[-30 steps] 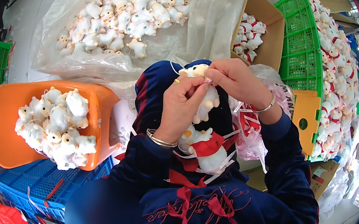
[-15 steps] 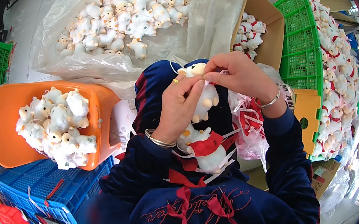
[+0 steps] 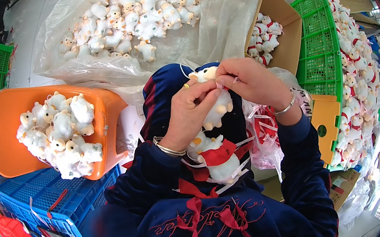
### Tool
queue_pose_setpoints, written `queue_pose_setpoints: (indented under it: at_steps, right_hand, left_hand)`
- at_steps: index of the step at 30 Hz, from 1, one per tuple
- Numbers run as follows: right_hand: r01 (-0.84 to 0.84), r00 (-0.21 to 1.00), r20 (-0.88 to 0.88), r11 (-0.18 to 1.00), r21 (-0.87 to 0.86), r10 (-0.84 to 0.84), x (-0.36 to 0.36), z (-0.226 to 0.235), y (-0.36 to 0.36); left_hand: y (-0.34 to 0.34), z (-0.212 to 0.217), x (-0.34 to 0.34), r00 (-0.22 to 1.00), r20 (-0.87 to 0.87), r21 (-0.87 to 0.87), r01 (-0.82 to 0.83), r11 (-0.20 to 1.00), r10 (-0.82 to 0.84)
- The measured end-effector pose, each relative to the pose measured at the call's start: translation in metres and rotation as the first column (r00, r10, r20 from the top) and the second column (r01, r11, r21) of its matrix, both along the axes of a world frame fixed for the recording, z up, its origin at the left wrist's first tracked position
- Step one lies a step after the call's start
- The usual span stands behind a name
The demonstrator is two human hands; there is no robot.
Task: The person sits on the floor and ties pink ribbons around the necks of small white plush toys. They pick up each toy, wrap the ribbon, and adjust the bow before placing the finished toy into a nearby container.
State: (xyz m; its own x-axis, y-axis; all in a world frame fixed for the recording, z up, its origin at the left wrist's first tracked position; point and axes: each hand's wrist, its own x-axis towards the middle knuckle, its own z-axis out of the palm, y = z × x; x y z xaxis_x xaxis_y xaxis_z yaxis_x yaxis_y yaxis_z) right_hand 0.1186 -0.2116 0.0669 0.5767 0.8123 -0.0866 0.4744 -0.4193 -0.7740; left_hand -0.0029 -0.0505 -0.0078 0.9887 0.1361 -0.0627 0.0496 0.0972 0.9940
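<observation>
A small white plush animal (image 3: 220, 109) with a cream face stands upright on my lap, a thin string loop rising by its head. My left hand (image 3: 188, 112) is closed around its side, thumb and forefinger pinching at the neck. Beside it my right hand (image 3: 257, 86) pinches a thin pale ribbon end at the neck; a bit of red shows between the hands. The fingers hide most of the neck. Nearer my body lies a second white plush animal (image 3: 225, 169) wearing a red cloth piece (image 3: 218, 153) with white ribbon ends. Loose red ribbons are around it.
An orange stool (image 3: 2, 135) at left carries several white plush animals. Beneath is a blue crate (image 3: 71, 206). Ahead, clear plastic sheeting (image 3: 222, 27) holds a pile of them. At right stand a cardboard box (image 3: 279, 8), a green crate (image 3: 315, 42) and a bag of red pieces (image 3: 262, 126).
My right hand has shifted slightly right, and the pinched ribbon end has moved with its fingers. My left hand stays at the plush animal's neck, its thumb a little changed.
</observation>
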Motion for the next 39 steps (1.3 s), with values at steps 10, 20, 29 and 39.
queue_pose_setpoints:
  at_steps: [10, 20, 29, 39]
  right_hand:
    - [0.074, 0.99, -0.127, 0.994, 0.084, -0.063, -0.009, -0.008, 0.007]
    - [0.273, 0.962, -0.024, 0.961, 0.053, -0.272, 0.001, -0.011, -0.007]
    - [0.534, 0.844, -0.17, 0.823, 0.192, -0.508, 0.009, -0.013, -0.04]
    - [0.458, 0.881, -0.223, 0.87, 0.183, -0.417, 0.026, 0.021, -0.102]
  left_hand:
    - [-0.003, -0.003, 0.003, 0.995, -0.095, -0.256, -0.064, 0.965, 0.041]
    - [-0.006, -0.014, 0.0, 0.998, -0.016, -0.252, -0.065, 0.966, 0.063]
    - [-0.007, -0.014, 0.002, 0.989, 0.106, -0.167, -0.085, 0.982, 0.104]
    - [-0.007, -0.013, -0.001, 0.994, 0.069, -0.146, -0.075, 0.986, 0.085]
